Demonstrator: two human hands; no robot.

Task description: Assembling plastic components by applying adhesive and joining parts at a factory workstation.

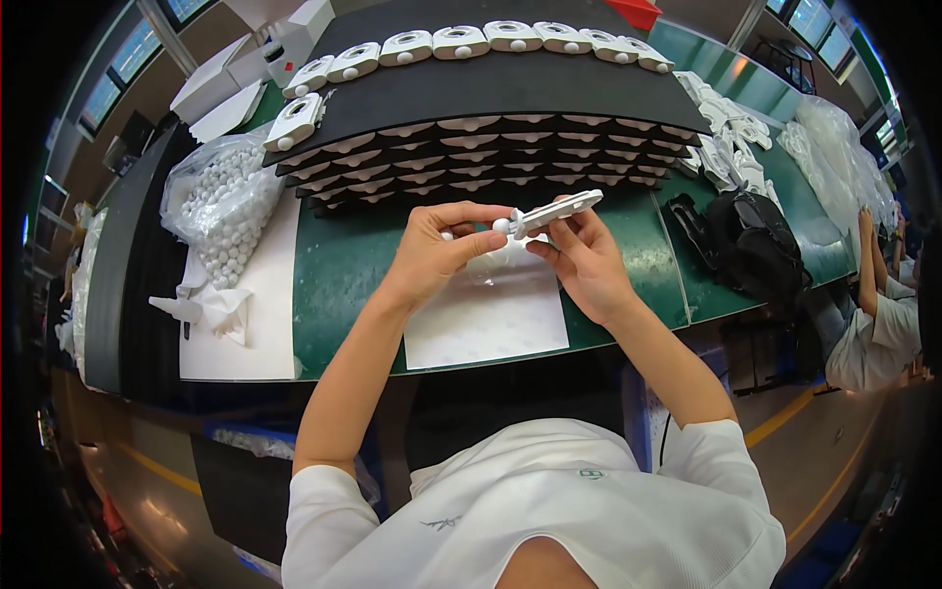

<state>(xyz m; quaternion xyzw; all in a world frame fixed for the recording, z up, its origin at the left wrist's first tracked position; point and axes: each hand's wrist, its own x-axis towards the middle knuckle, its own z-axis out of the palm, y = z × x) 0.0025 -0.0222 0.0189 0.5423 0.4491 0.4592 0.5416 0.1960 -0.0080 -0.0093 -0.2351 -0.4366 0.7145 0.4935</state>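
My right hand is closed on a flat white plastic housing, held tilted above the bench. At the housing's left end, thumb and forefinger of my left hand pinch near a small white ball. The ball touches the housing or sits right against it; I cannot tell how deep it is seated. Another white ball shows between the fingers of my left hand. Beneath both hands lies a white sheet on the green bench top.
Black boards are stacked ahead with white housings between them and a row of similar housings on top. A clear bag of white balls lies left. White parts, a black bag and another person's arm are right.
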